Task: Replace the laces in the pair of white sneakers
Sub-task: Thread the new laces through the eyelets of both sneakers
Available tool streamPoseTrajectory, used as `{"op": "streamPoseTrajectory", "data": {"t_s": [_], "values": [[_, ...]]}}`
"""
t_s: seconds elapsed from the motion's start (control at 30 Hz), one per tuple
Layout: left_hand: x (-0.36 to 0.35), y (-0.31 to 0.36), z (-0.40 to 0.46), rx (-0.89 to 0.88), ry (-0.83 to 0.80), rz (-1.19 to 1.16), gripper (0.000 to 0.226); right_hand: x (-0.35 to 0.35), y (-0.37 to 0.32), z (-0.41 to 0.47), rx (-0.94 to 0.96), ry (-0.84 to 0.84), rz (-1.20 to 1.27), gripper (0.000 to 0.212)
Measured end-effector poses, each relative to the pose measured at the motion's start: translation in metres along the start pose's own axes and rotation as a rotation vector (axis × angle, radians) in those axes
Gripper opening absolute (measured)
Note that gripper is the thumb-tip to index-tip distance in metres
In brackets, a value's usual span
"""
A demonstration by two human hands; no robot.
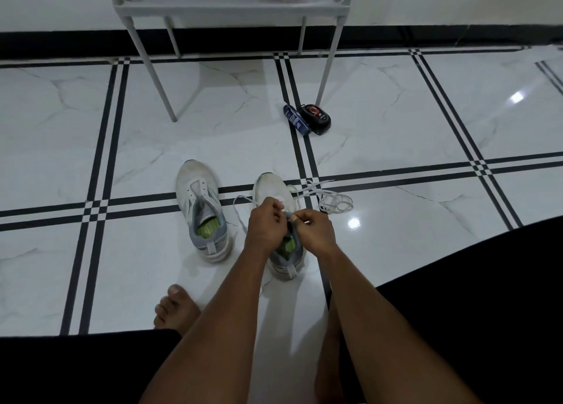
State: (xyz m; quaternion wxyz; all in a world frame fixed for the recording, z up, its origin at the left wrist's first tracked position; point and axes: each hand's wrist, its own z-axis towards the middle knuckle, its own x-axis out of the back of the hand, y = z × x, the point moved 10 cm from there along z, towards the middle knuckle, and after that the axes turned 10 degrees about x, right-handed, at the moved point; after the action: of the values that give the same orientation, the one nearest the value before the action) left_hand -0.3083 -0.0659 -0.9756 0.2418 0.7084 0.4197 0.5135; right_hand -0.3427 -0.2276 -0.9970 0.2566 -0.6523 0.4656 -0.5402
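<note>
White marble-look floor (pixel 396 123), black grid lines. Right sneaker (pixel 272 190) at centre, both hands over tongue: left hand (pixel 264 224), right hand (pixel 315 230) curled, pinching lace (pixel 332 201), apparently to thread eyelets. Left sneaker (pixel 199 202) waits at 9 o'clock, unlaced.

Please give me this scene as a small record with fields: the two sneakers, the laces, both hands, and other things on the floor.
left sneaker: on floor, apart from hands
right sneaker: under both hands
white lace: loose, trailing on floor beside right sneaker
left hand: fingers curled at the sneaker's tongue
right hand: fingers curled, same place
exact grip: too small to tell
other: blue tube, black case, white rack leg
</note>
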Motion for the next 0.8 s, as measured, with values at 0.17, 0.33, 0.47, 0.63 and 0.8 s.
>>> {"op": "streamPoseTrajectory", "data": {"t_s": [0.17,0.33,0.47,0.63,0.8], "values": [[0.012,-0.019,-0.003,0.072,0.133,0.026,0.023,-0.010,0.013,0.004,-0.136,-0.020,0.210,0.034],[0.025,-0.014,-0.022,-0.003,0.305,0.249,0.011,-0.010,0.008,0.000,-0.146,-0.001,0.192,0.019],[0.025,-0.037,-0.033,0.136,0.326,0.323,0.033,-0.007,-0.010,-0.001,-0.099,-0.003,0.135,0.013],[0.024,-0.039,-0.038,0.039,0.293,0.200,0.026,-0.003,-0.027,0.009,-0.005,-0.036,-0.046,0.023],[0.023,-0.043,-0.040,0.029,0.292,0.232,0.023,0.013,-0.067,0.033,-0.077,-0.092,0.703,0.012]]}}
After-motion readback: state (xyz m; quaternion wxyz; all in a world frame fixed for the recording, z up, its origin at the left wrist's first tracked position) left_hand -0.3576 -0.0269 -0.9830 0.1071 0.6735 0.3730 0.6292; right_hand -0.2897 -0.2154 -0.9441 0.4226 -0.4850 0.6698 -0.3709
